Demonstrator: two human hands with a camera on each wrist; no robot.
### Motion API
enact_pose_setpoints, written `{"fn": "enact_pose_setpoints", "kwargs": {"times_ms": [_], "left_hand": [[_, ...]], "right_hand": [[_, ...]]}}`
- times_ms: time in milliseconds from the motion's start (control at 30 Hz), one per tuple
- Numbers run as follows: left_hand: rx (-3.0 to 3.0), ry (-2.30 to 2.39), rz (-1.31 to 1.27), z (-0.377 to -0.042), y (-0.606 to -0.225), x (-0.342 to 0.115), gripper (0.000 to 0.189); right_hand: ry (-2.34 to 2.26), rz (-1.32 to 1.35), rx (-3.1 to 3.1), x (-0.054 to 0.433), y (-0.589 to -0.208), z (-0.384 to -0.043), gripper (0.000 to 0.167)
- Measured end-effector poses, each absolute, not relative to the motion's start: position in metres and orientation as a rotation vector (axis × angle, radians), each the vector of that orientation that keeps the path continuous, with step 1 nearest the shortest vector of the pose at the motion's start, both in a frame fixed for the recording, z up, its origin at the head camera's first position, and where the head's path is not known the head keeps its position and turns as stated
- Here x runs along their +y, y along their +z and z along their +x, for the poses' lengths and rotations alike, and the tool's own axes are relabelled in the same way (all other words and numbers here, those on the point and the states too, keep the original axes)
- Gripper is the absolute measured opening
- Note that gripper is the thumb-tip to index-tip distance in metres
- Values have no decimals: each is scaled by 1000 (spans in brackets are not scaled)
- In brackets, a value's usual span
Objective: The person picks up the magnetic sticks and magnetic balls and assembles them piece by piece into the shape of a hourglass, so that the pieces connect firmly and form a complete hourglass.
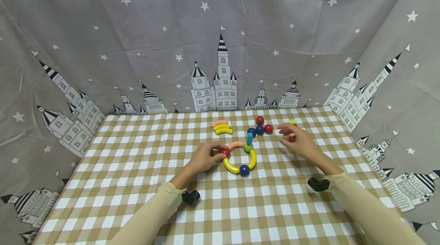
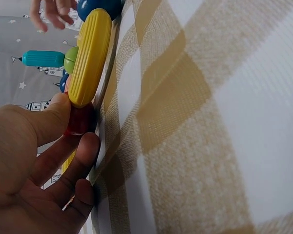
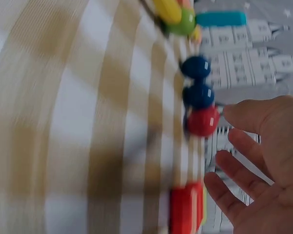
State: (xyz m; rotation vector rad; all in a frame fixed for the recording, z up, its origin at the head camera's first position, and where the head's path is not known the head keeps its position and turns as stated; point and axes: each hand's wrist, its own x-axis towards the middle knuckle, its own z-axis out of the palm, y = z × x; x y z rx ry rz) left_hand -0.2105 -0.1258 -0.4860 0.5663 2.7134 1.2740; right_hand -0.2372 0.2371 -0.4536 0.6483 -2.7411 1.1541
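Observation:
A ring of toy pieces lies mid-table: a red ball [image 1: 225, 152], a yellow arc [image 1: 231, 167], a blue ball [image 1: 244, 170], a second yellow arc [image 1: 253, 159], a green ball [image 1: 248, 147] with an upright teal stick [image 1: 249, 138], and a pink arc [image 1: 236, 144]. My left hand [image 1: 205, 158] pinches the red ball [image 2: 79, 120] between thumb and fingers beside the yellow arc [image 2: 90, 56]. My right hand [image 1: 297, 140] hovers empty with loosely spread fingers [image 3: 234, 163] near a red ball [image 3: 202, 121], two blue balls [image 3: 198, 95] and a red stick [image 3: 184, 208].
A stack of pink and yellow arcs [image 1: 221, 127] lies further back. Another red ball [image 1: 259, 120] sits behind the blue balls [image 1: 256, 130]. The checked cloth [image 1: 137, 168] covers the table, with a grey castle-print backdrop [image 1: 220, 46] on three sides.

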Motion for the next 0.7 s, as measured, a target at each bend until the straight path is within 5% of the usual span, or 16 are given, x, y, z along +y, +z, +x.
{"fn": "enact_pose_setpoints", "kwargs": {"times_ms": [700], "left_hand": [[2707, 1271, 571, -211, -487, -127, 21]], "right_hand": [[995, 529, -2778, 291, -470, -237, 43]]}}
